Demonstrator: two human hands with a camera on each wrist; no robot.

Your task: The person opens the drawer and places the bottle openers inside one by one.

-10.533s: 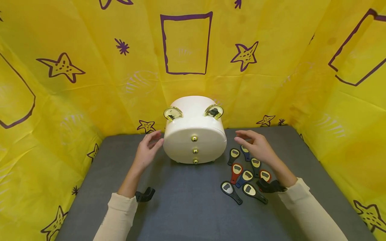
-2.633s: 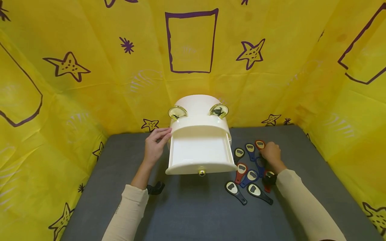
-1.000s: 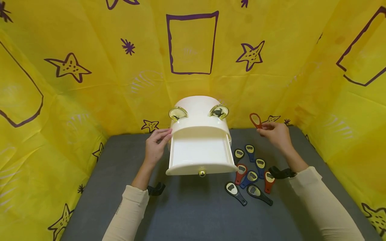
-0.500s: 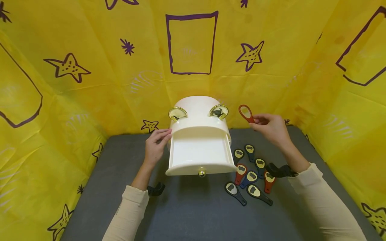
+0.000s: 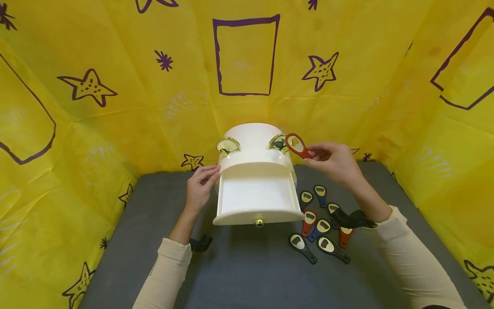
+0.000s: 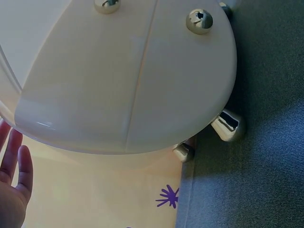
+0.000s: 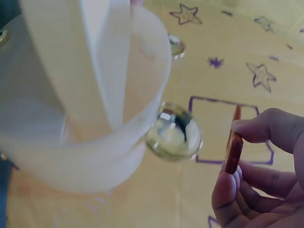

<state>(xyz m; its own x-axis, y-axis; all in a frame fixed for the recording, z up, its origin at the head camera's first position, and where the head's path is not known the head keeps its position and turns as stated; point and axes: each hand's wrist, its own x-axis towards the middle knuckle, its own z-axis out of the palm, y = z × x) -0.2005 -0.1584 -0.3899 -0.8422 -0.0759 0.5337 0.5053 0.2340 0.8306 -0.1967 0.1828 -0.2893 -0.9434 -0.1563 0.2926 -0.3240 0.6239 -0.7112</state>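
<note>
A white rounded box [image 5: 252, 141] with gold ear-shaped pieces stands at the middle back, its top drawer [image 5: 257, 217] pulled out with nothing inside. My left hand [image 5: 198, 191] touches the box's left side near the drawer opening; in the left wrist view its fingers [image 6: 11, 156] look fairly straight. Between thumb and fingers my right hand [image 5: 335, 163] pinches a red bottle opener [image 5: 296, 145] by its handle. The opener is in the air just right of the box's right gold ear [image 5: 278, 143]. The right wrist view shows this bottle opener [image 7: 232, 149] edge-on.
Several bottle openers lie on the grey table right of the drawer, among them a blue one [image 5: 320, 195], a red one [image 5: 309, 219] and a black one [image 5: 333, 249]. My right wrist camera [image 5: 349, 218] partly covers some. A yellow patterned cloth [image 5: 173, 86] encloses the back and sides.
The drawer, shut in the oldest frame, is now out. My right hand picked up a red bottle opener from the table, raised it and carried it left towards the box. Lately my left hand stayed put.
</note>
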